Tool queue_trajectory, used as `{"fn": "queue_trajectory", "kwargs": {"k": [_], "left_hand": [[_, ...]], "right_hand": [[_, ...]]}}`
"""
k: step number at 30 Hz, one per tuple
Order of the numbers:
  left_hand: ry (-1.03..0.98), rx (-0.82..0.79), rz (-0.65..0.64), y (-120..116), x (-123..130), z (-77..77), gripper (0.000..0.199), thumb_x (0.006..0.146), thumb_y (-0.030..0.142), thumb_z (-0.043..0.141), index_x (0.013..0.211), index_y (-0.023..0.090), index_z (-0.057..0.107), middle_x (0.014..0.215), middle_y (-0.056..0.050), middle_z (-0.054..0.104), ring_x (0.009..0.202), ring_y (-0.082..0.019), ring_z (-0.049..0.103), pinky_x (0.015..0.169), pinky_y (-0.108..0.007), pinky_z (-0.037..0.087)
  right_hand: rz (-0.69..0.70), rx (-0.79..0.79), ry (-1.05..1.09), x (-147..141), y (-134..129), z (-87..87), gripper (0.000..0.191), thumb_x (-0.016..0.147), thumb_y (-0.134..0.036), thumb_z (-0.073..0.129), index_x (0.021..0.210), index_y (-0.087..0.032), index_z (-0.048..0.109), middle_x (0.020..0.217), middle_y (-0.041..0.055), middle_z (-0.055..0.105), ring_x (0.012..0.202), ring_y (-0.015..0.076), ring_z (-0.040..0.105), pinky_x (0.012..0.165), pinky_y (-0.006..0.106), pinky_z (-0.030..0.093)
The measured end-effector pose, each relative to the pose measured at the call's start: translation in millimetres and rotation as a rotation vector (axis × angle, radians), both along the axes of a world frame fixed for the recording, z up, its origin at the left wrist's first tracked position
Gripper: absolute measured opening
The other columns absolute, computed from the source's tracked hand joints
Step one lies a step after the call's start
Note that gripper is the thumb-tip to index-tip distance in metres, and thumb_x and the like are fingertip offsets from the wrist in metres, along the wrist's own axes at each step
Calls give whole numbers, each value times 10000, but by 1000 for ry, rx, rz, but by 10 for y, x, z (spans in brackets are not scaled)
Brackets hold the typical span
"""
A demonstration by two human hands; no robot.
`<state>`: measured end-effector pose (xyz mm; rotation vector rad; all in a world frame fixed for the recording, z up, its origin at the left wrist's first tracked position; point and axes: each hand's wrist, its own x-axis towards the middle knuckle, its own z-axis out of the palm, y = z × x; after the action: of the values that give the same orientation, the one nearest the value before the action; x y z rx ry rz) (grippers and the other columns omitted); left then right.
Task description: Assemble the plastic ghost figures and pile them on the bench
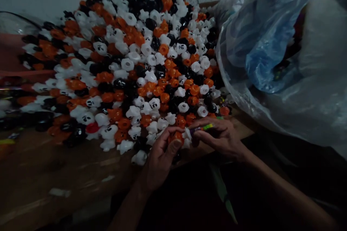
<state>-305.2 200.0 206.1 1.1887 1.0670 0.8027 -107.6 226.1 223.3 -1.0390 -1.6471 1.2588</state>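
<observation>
Two hands in view, both occupied. Left hand [160, 160]: grip closed on 1 orange plastic piece [178, 136], thumb on the near side, fingers over the top. Right hand [224, 138]: grip closed on 1 small tube [194, 130], purple body, yellow-green far end, 1 white collar [187, 133] at the end facing left. Collar sits just beside the orange piece; can't tell if they're touching. Both are at the front edge of the tabletop [89, 166], right in front of the pile.

Pile, 3 main colors: white ghost pieces [100, 48], orange pieces [124, 123], black pieces [151, 24]. Dozens of each, overlapping, no exact count possible. Several ghosts show printed faces; some pieces show a round hole. 1 red piece [92, 127] at the front left of the pile.

Right side: 1 big clear plastic bag [322, 104], blue plastic [264, 66] bunched at it, contents too dark to read. Left: 1 salmon-colored container [16, 57], partly out of frame. 1 pale scrap [59, 192] on bare tabletop, front left. 1 green strip [223, 193] hangs below the right hand.
</observation>
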Motion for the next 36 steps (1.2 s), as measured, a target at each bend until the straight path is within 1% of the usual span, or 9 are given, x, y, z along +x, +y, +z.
{"fn": "queue_trajectory", "kwargs": {"k": [5,11,15,18,22,25,28,33,36], "left_hand": [[203,145,-73,-86,36,29,280,945,418,376,1137,239,475,946,-4,597,854,-155,544,748,-240,391],[332,279,-95,-164,75,83,295,951,384,352,1133,170,443,909,-47,593,760,-162,551,728,-268,403],[340,380,-170,-119,25,115,329,941,417,363,1151,171,426,971,-65,582,786,-168,553,728,-272,409],[278,330,-257,-57,-30,150,330,944,414,359,1164,174,413,938,-47,570,770,-155,538,707,-261,397],[161,194,-391,-4,-81,171,293,957,386,333,1132,170,427,887,-33,540,772,-148,504,695,-258,375],[69,105,-395,0,-81,150,280,961,389,317,1078,169,446,814,-14,492,717,-136,460,666,-257,362],[-22,52,-381,5,-49,126,268,961,395,327,1053,176,449,820,-11,482,742,-134,459,687,-252,368],[-15,52,-274,54,-3,114,245,940,413,401,1085,224,457,875,4,494,784,-121,465,696,-228,368],[57,76,-240,68,-23,74,268,906,425,478,1096,236,471,896,8,505,789,-120,471,705,-227,373]], "right_hand": [[-13,372,-251,38,-137,-11,258,788,-155,682,1034,-210,628,950,10,682,867,121,649,764,192,523],[23,311,-256,12,-237,7,195,795,-155,668,988,-158,640,874,13,686,758,85,650,686,145,518],[-39,298,-190,-14,-227,31,147,762,-155,702,902,-164,660,843,12,698,763,107,662,697,158,528],[-83,302,-176,-23,-267,-10,169,756,-159,709,918,-176,666,858,16,702,769,127,669,703,187,541],[-35,380,-224,-7,-313,-52,197,766,-165,699,953,-197,648,858,11,696,752,127,667,672,188,541],[29,417,-277,15,-286,-26,195,779,-148,680,964,-196,639,857,13,692,756,122,664,650,175,530],[70,353,-284,30,-228,-1,171,780,-163,685,945,-191,649,839,19,694,742,132,664,658,195,533],[-104,320,-147,34,-180,-47,125,762,-178,697,879,-192,654,803,16,691,724,147,662,629,222,533],[-74,287,-219,63,-189,-80,114,762,-199,701,854,-177,637,798,13,683,731,139,655,618,203,516]]}}
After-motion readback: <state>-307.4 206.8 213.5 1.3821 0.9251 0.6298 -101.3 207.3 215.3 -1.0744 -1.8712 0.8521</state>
